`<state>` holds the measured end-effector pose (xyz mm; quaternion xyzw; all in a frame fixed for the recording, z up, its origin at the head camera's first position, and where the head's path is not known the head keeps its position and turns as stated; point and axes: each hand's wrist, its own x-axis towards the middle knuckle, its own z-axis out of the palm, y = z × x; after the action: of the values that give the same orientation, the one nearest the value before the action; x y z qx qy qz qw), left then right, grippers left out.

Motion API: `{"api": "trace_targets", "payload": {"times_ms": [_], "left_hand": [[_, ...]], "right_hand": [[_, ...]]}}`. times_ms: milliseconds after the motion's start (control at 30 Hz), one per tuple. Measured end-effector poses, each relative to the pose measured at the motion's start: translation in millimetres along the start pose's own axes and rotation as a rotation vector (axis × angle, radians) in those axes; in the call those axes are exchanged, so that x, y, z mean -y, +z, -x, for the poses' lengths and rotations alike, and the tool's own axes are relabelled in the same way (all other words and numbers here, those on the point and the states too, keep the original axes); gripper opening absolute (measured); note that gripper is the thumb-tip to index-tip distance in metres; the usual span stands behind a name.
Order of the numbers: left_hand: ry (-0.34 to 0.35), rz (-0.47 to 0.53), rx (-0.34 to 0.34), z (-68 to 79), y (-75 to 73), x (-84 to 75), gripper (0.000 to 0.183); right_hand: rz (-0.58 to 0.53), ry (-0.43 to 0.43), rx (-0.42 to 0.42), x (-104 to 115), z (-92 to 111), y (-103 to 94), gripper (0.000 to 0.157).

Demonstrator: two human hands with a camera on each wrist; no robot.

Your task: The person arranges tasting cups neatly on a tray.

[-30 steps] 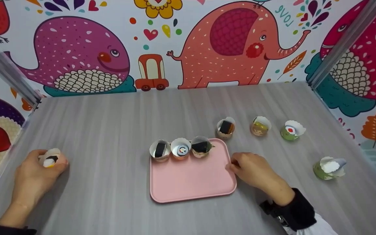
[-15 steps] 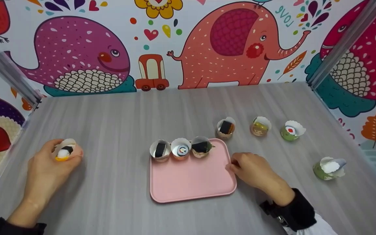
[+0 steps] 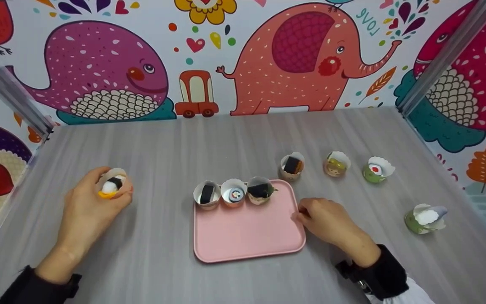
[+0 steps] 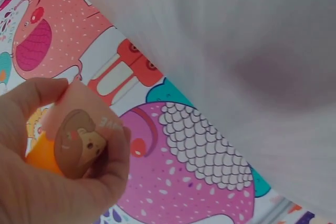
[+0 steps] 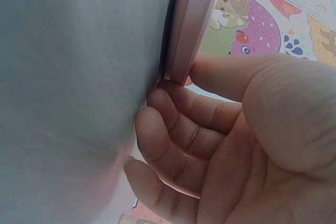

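My left hand grips a pinkish paper baking cup with a cartoon bear on its side, held above the grey table. Inside it shows a toy sushi piece, white with a black band and orange underneath. At the right edge of a pink tray, my right hand pinches the rim between thumb and index finger; its other fingers curl loosely below. Along the tray's back edge stand three cups: one with a black-wrapped piece, one with a round roll, one with a dark cone-like piece.
Behind and right of the tray are a cup with a black-and-orange piece, a cup with a yellow piece and a green cup. Another green cup stands farther right. Cartoon-printed walls enclose the table.
My left hand has carried the baking cup from the far left rightward and slightly toward the back, closer to the tray. My right hand and the tray have stayed in place.
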<state>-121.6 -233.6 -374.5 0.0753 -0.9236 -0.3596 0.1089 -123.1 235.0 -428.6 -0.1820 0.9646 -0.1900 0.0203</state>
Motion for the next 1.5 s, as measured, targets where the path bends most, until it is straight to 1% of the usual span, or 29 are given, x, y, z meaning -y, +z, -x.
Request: {"api": "trace_targets", "payload": {"times_ms": [167,267,400,500,633,733,867,967,1233,1500], "left_hand": [[0.05,0.041,-0.008,-0.3,9.4,-16.3,0.068],[0.093,0.064,-0.017,-0.4,16.5,-25.2,0.064],[0.131,0.095,-0.016,-1.3,25.0,-38.1,0.062],[0.141,0.119,-0.004,-2.3,30.6,-48.4,0.061],[0.136,0.149,0.038,-3.2,37.5,-61.8,0.06],[0.132,0.166,0.074,-3.7,42.3,-70.9,0.064],[0.142,0.187,0.1,-5.1,48.6,-81.8,0.066],[0.164,0.197,0.109,-5.7,53.6,-90.0,0.065],[0.258,0.234,0.11,-7.4,73.0,-107.5,0.062],[0.302,0.274,0.141,-6.3,90.9,-123.8,0.06]], "right_hand": [[-0.005,-0.002,-0.003,0,1,1.1,0.021],[-0.004,0.003,-0.004,0,2,1.2,0.022],[-0.005,0.01,0.0,0,3,1.0,0.024],[-0.009,0.005,0.0,0,3,1.2,0.022],[-0.01,0.004,0.0,0,3,1.3,0.022],[-0.011,0.01,0.003,0,4,1.2,0.022],[-0.012,0.009,-0.004,0,3,1.1,0.022],[-0.012,0.004,-0.008,1,3,0.4,0.022],[0.002,0.007,-0.009,1,1,0.2,0.022],[-0.001,0.016,-0.002,1,0,0.9,0.019]]}}
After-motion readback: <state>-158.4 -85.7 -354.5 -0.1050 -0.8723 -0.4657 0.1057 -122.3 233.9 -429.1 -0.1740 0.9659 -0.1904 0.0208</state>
